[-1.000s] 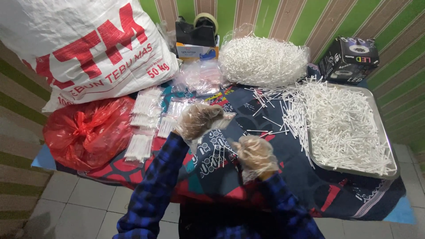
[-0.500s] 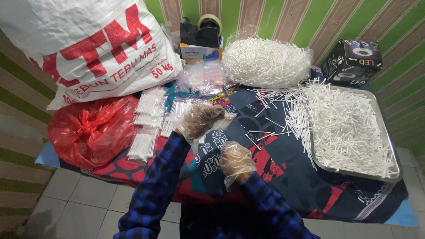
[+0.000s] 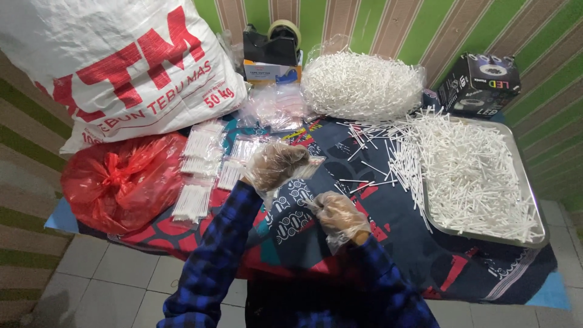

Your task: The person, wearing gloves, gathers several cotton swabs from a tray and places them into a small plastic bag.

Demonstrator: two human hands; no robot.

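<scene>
**Gloved hands over the patterned cloth, a small clear bag in the left**

Far left on the counter sits my big white sack with red lettering, and below it the knotted red plastic bag. Just right of that lie the filled packets of white sticks, in a loose column on the dark patterned cloth.

My left hand, in a thin clear glove, is raised over the cloth, its fingers pinched together on a small clear bag that juts out to the right. My right hand, gloved too, hangs lower and nearer to me, just beside the left but not touching it; its fingers curl inward, and I think they close on a few thin sticks, though the crumpled glove blurs it and I cannot tell for sure.

Behind my hands stands a black tape dispenser, then a clear bag heaped with white sticks. Loose sticks spill across the cloth toward the metal tray, which is piled with more. A black box sits at the far right corner.
</scene>
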